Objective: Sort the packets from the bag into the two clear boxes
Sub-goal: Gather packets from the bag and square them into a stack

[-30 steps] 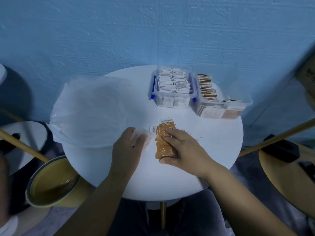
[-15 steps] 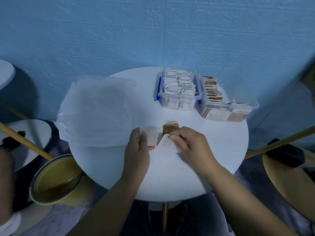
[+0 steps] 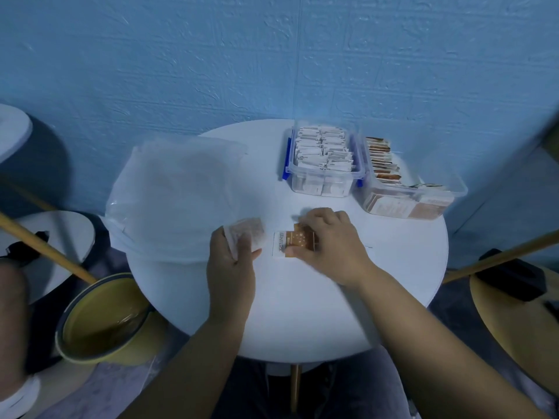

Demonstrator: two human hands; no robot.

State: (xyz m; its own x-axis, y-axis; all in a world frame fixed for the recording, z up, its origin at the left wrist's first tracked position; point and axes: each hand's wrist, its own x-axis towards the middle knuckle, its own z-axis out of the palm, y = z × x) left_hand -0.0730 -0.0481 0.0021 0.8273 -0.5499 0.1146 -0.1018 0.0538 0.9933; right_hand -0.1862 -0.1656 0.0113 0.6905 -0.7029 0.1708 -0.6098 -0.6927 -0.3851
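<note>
On the round white table (image 3: 302,313), my left hand (image 3: 231,258) holds a few pale white packets (image 3: 246,232) fanned upward. My right hand (image 3: 329,240) pinches brown packets (image 3: 295,241) lying on the table, thumb at their near edge. A flat clear plastic bag (image 3: 178,195) lies at the left of the table. At the back right stand two clear boxes: the left box (image 3: 323,167) is packed with white packets, the right box (image 3: 405,182) holds brown packets in a row.
A yellow bucket (image 3: 102,322) stands on the floor at the lower left. Wooden poles (image 3: 45,246) cross at left and right. Another round stool top (image 3: 514,322) is at the right. The blue wall rises right behind the table.
My hands have drawn apart: the left now holds the white packets off to the left, while the right has turned the brown packets sideways on the table.
</note>
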